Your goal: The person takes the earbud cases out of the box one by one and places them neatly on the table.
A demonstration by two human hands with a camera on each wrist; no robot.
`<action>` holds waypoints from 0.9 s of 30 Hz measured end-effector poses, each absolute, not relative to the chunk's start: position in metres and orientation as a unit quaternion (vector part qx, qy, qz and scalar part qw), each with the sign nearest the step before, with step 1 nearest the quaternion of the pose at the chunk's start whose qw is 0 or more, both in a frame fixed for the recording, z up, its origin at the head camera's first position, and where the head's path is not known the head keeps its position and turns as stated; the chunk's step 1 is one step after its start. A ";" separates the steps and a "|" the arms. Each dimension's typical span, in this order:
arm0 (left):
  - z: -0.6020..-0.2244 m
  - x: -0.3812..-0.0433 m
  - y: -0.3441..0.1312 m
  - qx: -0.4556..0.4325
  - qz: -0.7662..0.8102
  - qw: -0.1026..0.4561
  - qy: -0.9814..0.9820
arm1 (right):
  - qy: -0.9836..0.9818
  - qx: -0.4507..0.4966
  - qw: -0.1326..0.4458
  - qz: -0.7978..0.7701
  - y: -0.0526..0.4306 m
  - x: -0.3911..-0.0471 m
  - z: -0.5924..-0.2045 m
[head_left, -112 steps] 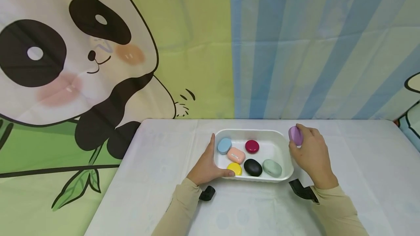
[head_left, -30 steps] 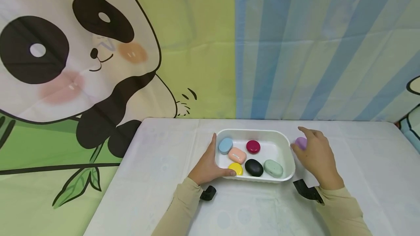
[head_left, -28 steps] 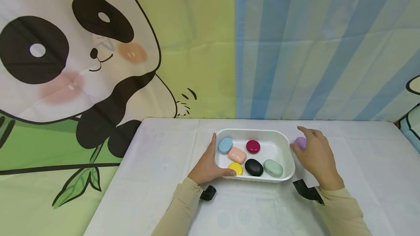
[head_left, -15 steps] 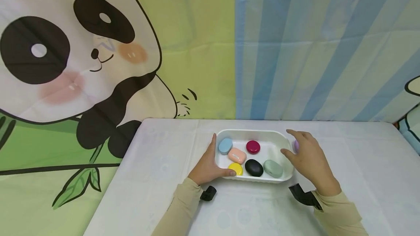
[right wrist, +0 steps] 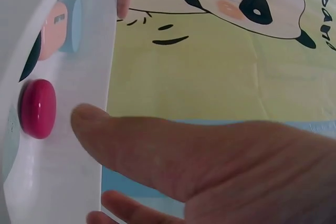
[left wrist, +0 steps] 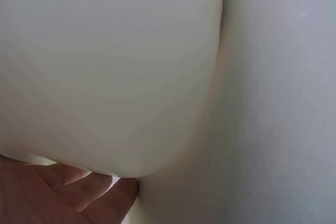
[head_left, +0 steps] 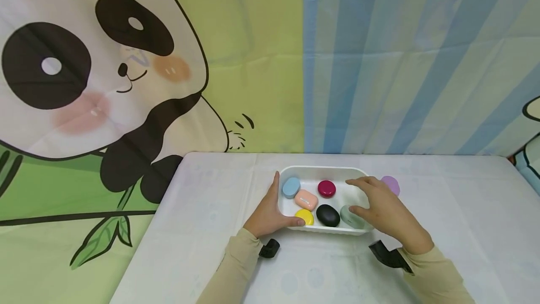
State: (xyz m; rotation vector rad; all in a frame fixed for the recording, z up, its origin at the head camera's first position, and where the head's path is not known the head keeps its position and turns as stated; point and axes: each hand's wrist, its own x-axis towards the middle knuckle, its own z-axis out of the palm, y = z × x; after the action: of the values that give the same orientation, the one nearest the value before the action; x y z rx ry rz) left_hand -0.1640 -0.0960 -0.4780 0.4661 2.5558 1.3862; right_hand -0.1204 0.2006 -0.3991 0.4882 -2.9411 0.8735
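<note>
My left hand (head_left: 270, 215) grips the left end of a white tray (head_left: 325, 230), its thumb over the front rim. In the left wrist view, fingers (left wrist: 86, 190) lie along the tray's wall. Inside are smooth, rounded pieces: light blue (head_left: 291, 187), pink with a small pale label (head_left: 305, 199), yellow (head_left: 304, 216), black (head_left: 327, 215), dark red (head_left: 326, 188) and pale green (head_left: 351, 218). Over the tray's right end, my right hand (head_left: 388, 212) holds nothing, thumb and fingers spread above the partly covered green piece. Behind it, a purple round piece (head_left: 390, 185) lies on the table.
A white cloth covers the table (head_left: 472, 229). Behind its far edge hangs a backdrop with a panda (head_left: 139, 121) and blue stripes (head_left: 350, 60). Black straps (head_left: 390, 255) show at both wrists.
My right hand has set the purple piece down right of the tray, let go, and moved left over the tray's right end. My left hand stays on the tray.
</note>
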 end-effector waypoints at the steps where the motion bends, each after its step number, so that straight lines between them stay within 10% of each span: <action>1: -0.478 -0.164 -0.096 0.157 0.469 0.098 0.864 | -0.947 0.164 0.011 0.277 0.200 -0.121 -0.399; 27: -0.479 -0.164 -0.097 0.162 0.477 0.097 0.858 | -0.944 0.267 -0.087 0.173 0.192 -0.139 -0.415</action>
State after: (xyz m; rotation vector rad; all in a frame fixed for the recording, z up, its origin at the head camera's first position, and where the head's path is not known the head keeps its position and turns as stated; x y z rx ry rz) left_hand -0.1642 -0.0970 -0.4785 0.4795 2.5419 1.4138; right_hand -0.1385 0.1920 -0.4150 0.8903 -3.1425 0.5754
